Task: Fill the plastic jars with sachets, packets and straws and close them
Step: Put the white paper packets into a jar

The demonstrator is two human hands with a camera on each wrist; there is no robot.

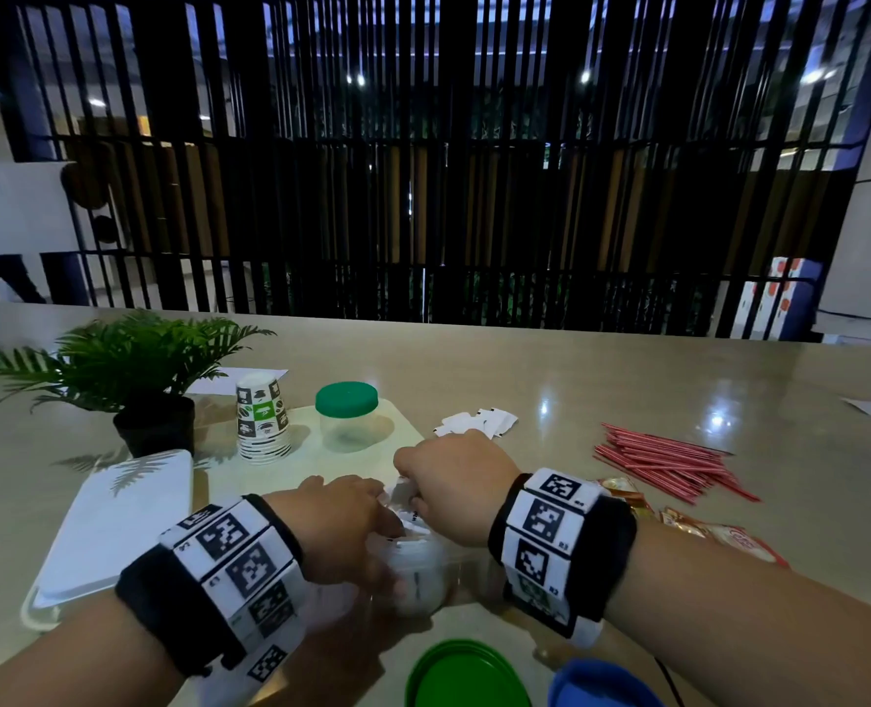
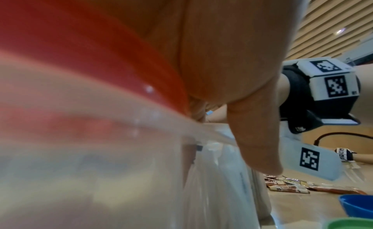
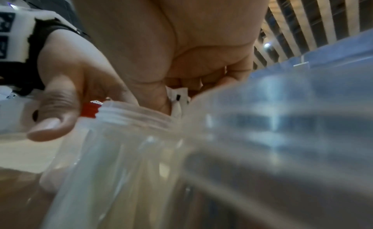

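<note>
Right hand [image 1: 453,482] is clenched around a bunch of white sachets [image 3: 177,96], poised over the mouth of the open clear jar [image 3: 129,146] near the desk's [image 1: 627,380] front edge. Left hand [image 1: 341,517] is at the jar's rim; its grip I cannot tell. Loose sachets [image 1: 479,421] lie just behind, red straws [image 1: 667,461] towards the right edge, a green-lidded jar [image 1: 347,415] further back.

Both forearms reach forward from the lower corners of the head view, each wrist wrapped in a marker-tagged band; the left hand [image 1: 339,507] lies palm down, fingers [image 2: 260,146] extended and pointing downward; the right hand [image 1: 456,482] is knuckles-up, fingers [image 3: 193,82] curled in against the palm, pinching white sachets [image 3: 177,96]; the two hands sit just beside each other.
</note>
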